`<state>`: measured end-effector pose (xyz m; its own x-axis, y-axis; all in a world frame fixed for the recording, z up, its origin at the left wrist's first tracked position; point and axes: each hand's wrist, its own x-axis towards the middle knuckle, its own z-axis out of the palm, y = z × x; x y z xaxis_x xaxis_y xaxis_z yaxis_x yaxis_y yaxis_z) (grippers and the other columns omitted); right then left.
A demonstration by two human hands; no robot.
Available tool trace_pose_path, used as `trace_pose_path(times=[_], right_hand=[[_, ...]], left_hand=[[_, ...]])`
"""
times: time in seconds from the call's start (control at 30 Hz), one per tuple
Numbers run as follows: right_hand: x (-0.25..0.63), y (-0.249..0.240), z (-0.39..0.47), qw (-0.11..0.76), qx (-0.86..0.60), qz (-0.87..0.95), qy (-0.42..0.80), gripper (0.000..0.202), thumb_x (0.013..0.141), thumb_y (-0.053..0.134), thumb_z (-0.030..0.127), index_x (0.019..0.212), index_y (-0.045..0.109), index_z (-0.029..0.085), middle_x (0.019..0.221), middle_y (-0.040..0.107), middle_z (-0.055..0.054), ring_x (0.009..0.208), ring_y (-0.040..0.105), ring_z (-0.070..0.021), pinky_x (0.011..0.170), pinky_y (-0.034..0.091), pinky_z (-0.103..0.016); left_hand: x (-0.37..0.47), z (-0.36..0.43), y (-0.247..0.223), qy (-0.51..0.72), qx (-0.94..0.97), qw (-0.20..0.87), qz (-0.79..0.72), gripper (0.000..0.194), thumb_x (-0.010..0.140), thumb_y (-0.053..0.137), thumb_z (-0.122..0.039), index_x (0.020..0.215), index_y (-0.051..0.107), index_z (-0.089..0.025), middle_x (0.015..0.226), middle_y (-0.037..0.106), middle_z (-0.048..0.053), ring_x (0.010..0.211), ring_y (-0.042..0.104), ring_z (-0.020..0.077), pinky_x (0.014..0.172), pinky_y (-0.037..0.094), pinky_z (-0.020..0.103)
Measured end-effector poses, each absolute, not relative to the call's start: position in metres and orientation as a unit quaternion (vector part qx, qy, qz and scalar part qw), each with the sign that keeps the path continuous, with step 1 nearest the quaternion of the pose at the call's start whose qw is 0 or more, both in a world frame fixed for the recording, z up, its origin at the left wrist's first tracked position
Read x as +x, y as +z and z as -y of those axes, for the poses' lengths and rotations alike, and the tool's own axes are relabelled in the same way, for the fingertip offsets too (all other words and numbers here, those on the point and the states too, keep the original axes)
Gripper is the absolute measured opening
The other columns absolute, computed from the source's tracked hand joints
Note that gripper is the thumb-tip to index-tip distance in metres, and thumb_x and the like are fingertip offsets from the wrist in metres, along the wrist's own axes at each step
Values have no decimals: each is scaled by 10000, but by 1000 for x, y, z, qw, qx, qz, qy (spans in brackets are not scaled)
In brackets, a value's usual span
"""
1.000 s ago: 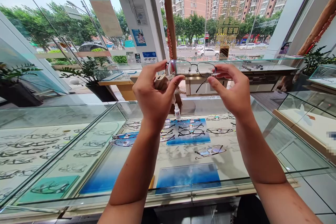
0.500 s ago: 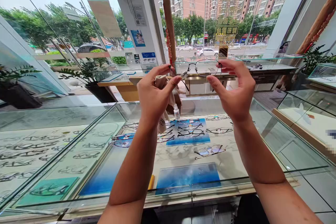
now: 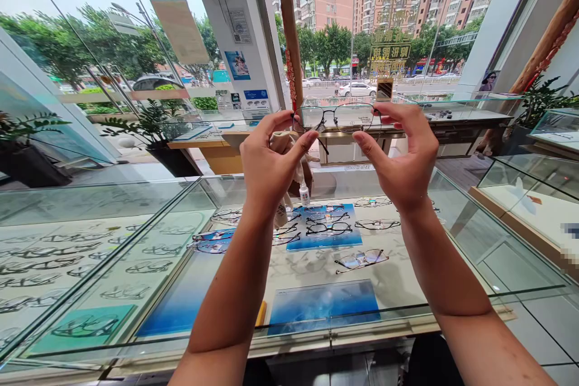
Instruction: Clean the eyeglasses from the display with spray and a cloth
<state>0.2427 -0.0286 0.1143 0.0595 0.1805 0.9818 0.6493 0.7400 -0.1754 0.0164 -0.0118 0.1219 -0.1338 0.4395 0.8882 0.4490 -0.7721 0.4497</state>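
A pair of thin dark-framed eyeglasses [image 3: 329, 112] is held up in front of me above the glass counter, its lenses facing the window. My left hand [image 3: 274, 166] pinches the frame's left end between thumb and fingers. A light beige cloth [image 3: 281, 142] is also tucked in that hand and hangs below the palm. At the frame's right end, my right hand [image 3: 407, 160] has its fingers closed on the rim, the thumb low by the lens. Beneath the glasses, a small white bottle [image 3: 304, 195] stands upright on the counter.
The glass display counter [image 3: 452, 241] holds several eyeglasses [image 3: 329, 228] and blue panels [image 3: 323, 304]. Another case [image 3: 40, 211] with frames lies to the left, and one [image 3: 534, 193] to the right. Potted plants [image 3: 165, 132] and a wooden desk [image 3: 212, 151] stand near the windows.
Both hands and the eyeglasses have shifted very slightly, with the right hand a little further left. The grip on the eyeglasses and the cloth is the same.
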Motion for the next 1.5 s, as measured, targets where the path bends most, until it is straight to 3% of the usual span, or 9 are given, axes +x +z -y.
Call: trace_pose_path(times=[0.27, 0.4, 0.63, 0.83, 1.0, 1.17, 1.5], right_hand=[[243, 117, 33, 662, -327, 660, -142, 385, 998, 699, 520, 1344, 678, 352, 1271, 741, -65, 1193, 704, -322, 1040, 597, -563], [248, 119, 30, 658, -334, 667, -105, 355, 981, 732, 503, 1290, 726, 329, 1257, 773, -67, 1140, 733, -304, 1003, 614, -532], [256, 117, 21, 640, -349, 683, -43, 397, 960, 758, 497, 1311, 748, 313, 1277, 795, -78, 1079, 764, -282, 972, 627, -508], [253, 117, 24, 645, -347, 678, -66, 389, 973, 737, 491, 1318, 739, 313, 1252, 783, -81, 1069, 751, -285, 978, 629, -516], [242, 116, 31, 663, -336, 655, -136, 379, 1008, 688, 491, 1358, 695, 346, 1276, 735, -78, 1174, 708, -322, 1019, 619, -558], [237, 114, 35, 658, -327, 647, -202, 409, 1032, 643, 503, 1414, 662, 359, 1282, 708, -94, 1306, 649, -378, 1090, 576, -649], [234, 113, 34, 651, -327, 651, -211, 422, 1035, 627, 487, 1440, 655, 371, 1348, 695, -89, 1380, 620, -391, 1131, 560, -671]], left_hand=[[18, 10, 120, -679, -649, 20, 341, 401, 821, 905, -582, 1096, 778, -319, 1055, 830, 27, 1038, 774, 242, 868, 638, 399], [20, 14, 116, -696, -635, 35, 332, 435, 846, 897, -520, 1210, 747, -333, 1159, 799, 50, 1093, 746, 259, 818, 622, 412], [27, 23, 113, -720, -600, 120, 327, 494, 777, 963, -487, 1193, 746, -331, 1162, 762, 73, 1120, 704, 290, 882, 621, 451], [28, 23, 116, -713, -604, 81, 345, 463, 813, 932, -468, 1211, 733, -341, 1197, 762, 79, 1167, 710, 284, 794, 628, 407], [26, 14, 120, -709, -613, 21, 348, 501, 813, 899, -617, 1189, 735, -329, 1223, 785, 70, 1178, 733, 285, 874, 649, 408], [25, -1, 115, -704, -642, -3, 304, 613, 814, 852, -709, 1242, 713, -293, 1248, 782, 90, 1270, 718, 335, 1000, 629, 485], [31, -6, 108, -732, -621, 27, 280, 573, 885, 846, -592, 1333, 644, -297, 1366, 733, 107, 1337, 690, 329, 954, 632, 426]])
